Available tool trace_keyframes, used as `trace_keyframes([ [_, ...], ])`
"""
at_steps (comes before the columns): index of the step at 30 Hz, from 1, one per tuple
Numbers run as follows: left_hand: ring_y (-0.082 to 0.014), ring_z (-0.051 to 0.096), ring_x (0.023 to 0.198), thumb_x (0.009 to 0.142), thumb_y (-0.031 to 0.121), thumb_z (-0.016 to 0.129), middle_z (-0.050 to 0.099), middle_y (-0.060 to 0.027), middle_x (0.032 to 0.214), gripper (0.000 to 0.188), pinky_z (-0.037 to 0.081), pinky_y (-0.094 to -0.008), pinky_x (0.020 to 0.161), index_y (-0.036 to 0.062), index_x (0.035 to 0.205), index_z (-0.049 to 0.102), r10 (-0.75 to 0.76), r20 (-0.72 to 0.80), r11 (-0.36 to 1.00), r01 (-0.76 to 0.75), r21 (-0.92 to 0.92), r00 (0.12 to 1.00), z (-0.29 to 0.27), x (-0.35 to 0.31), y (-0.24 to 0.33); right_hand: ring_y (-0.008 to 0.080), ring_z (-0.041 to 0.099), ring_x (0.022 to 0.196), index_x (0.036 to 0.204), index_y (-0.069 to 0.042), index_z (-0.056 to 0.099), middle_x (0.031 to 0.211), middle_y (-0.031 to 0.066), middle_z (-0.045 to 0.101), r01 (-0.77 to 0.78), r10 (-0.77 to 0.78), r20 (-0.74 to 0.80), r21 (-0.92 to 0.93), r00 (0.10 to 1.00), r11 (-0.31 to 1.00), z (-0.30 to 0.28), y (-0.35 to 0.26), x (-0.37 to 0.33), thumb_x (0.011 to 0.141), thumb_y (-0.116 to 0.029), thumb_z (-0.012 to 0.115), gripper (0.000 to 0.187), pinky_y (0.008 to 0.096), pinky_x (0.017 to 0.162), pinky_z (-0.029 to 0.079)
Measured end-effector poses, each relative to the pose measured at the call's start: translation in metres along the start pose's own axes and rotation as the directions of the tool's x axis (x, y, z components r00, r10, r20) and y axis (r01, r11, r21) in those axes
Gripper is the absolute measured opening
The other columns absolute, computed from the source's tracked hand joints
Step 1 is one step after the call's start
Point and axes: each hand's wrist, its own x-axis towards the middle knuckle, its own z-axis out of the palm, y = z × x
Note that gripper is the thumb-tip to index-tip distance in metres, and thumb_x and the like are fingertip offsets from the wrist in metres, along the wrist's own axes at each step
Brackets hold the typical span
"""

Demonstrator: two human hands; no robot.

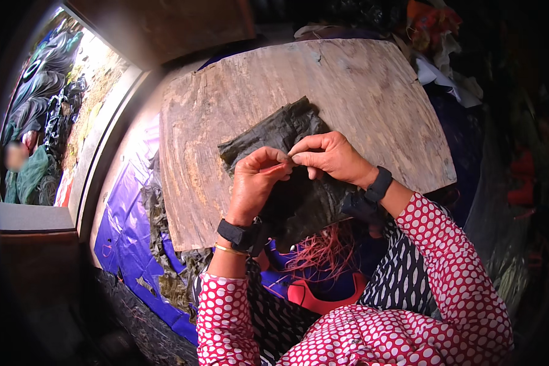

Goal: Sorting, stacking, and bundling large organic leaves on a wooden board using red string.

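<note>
My left hand (254, 182) and my right hand (337, 160) meet fingertip to fingertip, thumbs and forefingers pinched together. Whatever lies between them is too small to make out. Below them a dark greenish-black, crinkled sheet (277, 130) is folded on a wooden board (366, 79). Its near part drapes toward my lap and is partly hidden by my hands. Thin reddish-pink strands (326, 253) lie in a tangle just in front of me, under the board's near edge.
Purple-blue plastic sheeting (125, 222) spreads left of and under the board, with more crumpled dark sheets (177, 287) on it. White scraps (439, 79) lie at the far right. Beyond a doorway on the left are heaped nets (43, 91) and a person (17, 156).
</note>
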Motion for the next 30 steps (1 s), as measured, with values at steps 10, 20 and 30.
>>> trace_keyframes([
  [10, -0.0084, 0.061, 0.075, 0.086, 0.0, 0.064, 0.066, -0.0022, 0.083, 0.003, 0.05, -0.0227, 0.072, 0.001, 0.089, 0.065, -0.072, 0.01, 0.994, 0.071, 0.086, 0.997, -0.001, -0.001, 0.001, 0.0055, 0.059, 0.061, 0.1, -0.002, 0.068, 0.081, 0.0006, 0.065, 0.137, -0.136, 0.014, -0.146, 0.991, 0.98, 0.003, -0.002, -0.006, 0.09, -0.005, 0.061, 0.013, 0.0189, 0.055, 0.048],
  [20, -0.0056, 0.06, 0.07, 0.079, -0.004, 0.065, 0.063, -0.0007, 0.076, 0.015, 0.05, -0.0231, 0.063, 0.0021, 0.088, 0.056, 0.174, -0.148, 0.932, -0.114, 0.344, 0.974, 0.014, -0.001, -0.009, 0.0113, 0.06, 0.059, 0.083, 0.0, 0.063, 0.068, 0.0092, 0.064, 0.173, -0.19, 0.0, -0.418, 0.982, 0.892, 0.009, -0.009, -0.007, 0.082, -0.01, 0.064, 0.01, 0.0281, 0.056, 0.048],
  [30, -0.0082, 0.063, 0.073, 0.081, -0.007, 0.062, 0.063, -0.0021, 0.081, 0.014, 0.052, -0.0222, 0.063, 0.0011, 0.092, 0.059, 0.174, -0.166, 0.916, -0.098, 0.388, 0.971, 0.014, 0.0, -0.01, 0.0161, 0.062, 0.06, 0.081, -0.001, 0.061, 0.066, 0.01, 0.062, 0.2, -0.268, -0.082, -0.467, 0.96, 0.861, 0.014, 0.001, -0.004, 0.08, -0.011, 0.064, 0.01, 0.0297, 0.058, 0.048],
])
